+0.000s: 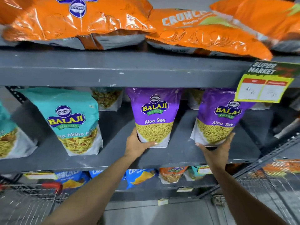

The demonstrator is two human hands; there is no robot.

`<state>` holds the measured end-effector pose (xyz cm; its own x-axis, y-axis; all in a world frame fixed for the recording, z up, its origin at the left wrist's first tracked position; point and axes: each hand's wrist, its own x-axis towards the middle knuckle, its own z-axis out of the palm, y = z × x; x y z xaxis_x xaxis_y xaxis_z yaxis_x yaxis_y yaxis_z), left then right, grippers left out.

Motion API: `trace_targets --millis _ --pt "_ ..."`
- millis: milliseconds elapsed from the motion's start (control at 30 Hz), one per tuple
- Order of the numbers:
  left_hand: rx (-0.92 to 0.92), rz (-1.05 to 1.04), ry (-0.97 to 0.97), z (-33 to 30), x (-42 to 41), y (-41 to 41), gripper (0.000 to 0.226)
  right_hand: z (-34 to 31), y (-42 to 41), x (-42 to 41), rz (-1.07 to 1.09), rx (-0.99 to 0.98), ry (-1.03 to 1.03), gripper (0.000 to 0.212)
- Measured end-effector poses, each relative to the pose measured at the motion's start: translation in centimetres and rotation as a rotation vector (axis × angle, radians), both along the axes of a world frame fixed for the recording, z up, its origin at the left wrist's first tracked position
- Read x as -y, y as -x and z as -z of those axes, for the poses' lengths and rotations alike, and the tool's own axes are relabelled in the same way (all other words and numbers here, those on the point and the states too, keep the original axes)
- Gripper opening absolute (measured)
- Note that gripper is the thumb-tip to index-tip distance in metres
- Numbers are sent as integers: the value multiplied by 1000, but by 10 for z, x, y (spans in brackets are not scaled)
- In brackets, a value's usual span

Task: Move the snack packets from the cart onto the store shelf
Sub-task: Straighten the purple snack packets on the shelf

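Purple Aloo Sev packets on grey shelf (pixel 178 153) | left hand (pixel 138 143) grips left packet (pixel 154 117), right hand (pixel 215 147) cups right packet (pixel 219 117) | seat bases flat, labels forward, then release.

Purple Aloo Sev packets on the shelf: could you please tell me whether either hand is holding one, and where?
Left hand holds the middle purple Aloo Sev plastic packet at its bottom-left corner; right hand cradles the right purple packet from beneath.

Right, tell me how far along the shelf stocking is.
Done: a teal Balaji packet already stands on the grey middle shelf. In hand: the left hand and right hand each grip the base of an upright Aloo Sev packet on that shelf. Left: the cart's contents aren't visible.
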<state>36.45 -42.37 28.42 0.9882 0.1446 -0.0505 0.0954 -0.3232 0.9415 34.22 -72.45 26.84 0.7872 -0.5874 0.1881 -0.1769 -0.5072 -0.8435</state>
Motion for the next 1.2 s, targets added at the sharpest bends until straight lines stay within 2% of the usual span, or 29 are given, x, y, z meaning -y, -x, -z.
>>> trace_targets --millis 167,433,1200 --pt "-9 1 -6 -1 -15 12 87 -3 2 2 -2 -16 29 133" --pt "3 -4 12 -2 -17 24 84 -12 8 9 -62 -37 78 133" --pt "10 1 4 -1 -6 27 94 -12 12 13 -82 -33 -2 134"
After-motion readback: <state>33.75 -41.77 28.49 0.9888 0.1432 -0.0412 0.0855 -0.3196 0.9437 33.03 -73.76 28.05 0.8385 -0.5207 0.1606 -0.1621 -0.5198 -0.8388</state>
